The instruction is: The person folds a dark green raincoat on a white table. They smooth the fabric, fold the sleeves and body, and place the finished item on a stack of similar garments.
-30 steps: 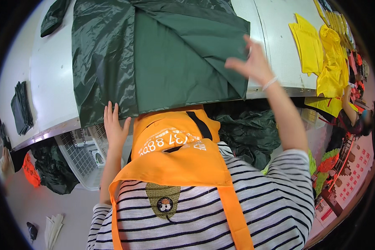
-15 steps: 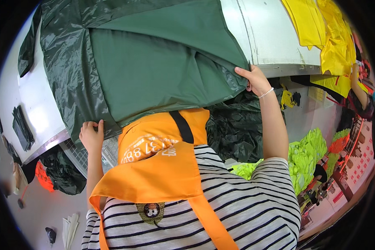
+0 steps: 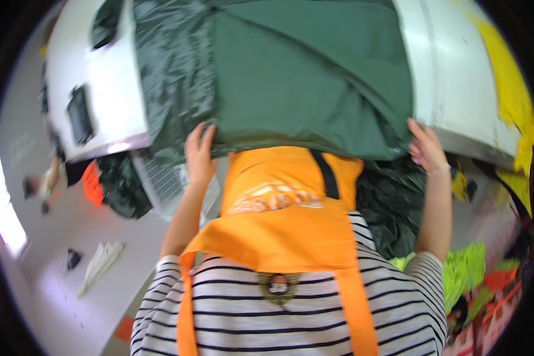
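A dark green coated fabric piece (image 3: 302, 89) lies spread over the white table, with a diagonal fold running down to its near right corner. Its left part is shinier and wrinkled. My left hand (image 3: 200, 155) rests at the near edge of that shiny part, thumb and forefinger apart, holding nothing. At the near right corner, my right hand (image 3: 427, 148) has its thumb on the fabric's edge and its other fingers curled below; motion blur softens the grip. A pale beaded bracelet (image 3: 439, 171) circles my right wrist.
The white table (image 3: 457, 77) curves across the top. Yellow fabric (image 3: 504, 77) hangs at its right end; a small dark folded bundle (image 3: 80, 115) lies on the left. Below are a crumpled dark green heap (image 3: 388, 204), a grey slatted crate (image 3: 166, 184) and lime-green fabric (image 3: 464, 270).
The view has swung, so the table and fabric sit further right in the picture. Both hands stay at the fabric's near edge. My right thumb now lies closer to the fabric's right edge.
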`<move>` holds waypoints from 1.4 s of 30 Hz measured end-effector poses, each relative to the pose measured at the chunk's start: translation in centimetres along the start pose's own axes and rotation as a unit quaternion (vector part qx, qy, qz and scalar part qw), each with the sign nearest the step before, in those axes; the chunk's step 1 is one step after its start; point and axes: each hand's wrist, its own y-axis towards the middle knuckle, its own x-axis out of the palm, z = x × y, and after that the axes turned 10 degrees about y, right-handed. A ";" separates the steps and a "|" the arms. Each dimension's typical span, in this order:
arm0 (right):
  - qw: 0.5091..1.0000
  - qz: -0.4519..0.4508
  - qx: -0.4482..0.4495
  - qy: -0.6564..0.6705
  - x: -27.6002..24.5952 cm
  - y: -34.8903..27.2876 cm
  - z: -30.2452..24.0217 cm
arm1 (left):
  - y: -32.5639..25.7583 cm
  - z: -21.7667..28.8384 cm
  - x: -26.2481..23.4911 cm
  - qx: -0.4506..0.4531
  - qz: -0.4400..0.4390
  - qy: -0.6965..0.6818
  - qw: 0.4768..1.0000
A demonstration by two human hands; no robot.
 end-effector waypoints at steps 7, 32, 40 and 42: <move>0.979 -0.040 -0.010 -0.200 -0.7 1.7 -1.3 | -0.6 -5.2 -6.2 -0.162 -0.191 -0.380 0.890; 0.813 -0.389 0.039 -0.431 1.1 -2.7 4.5 | -0.9 -1.3 0.1 -0.141 -0.262 -0.182 0.937; 0.908 0.172 -0.111 -0.366 -13.4 2.9 -16.1 | -0.2 -3.0 -4.8 -0.078 -0.550 0.009 0.831; 0.767 0.233 -0.433 -0.412 -18.2 12.3 -17.8 | 7.1 0.5 -7.8 -0.071 -0.365 0.071 0.926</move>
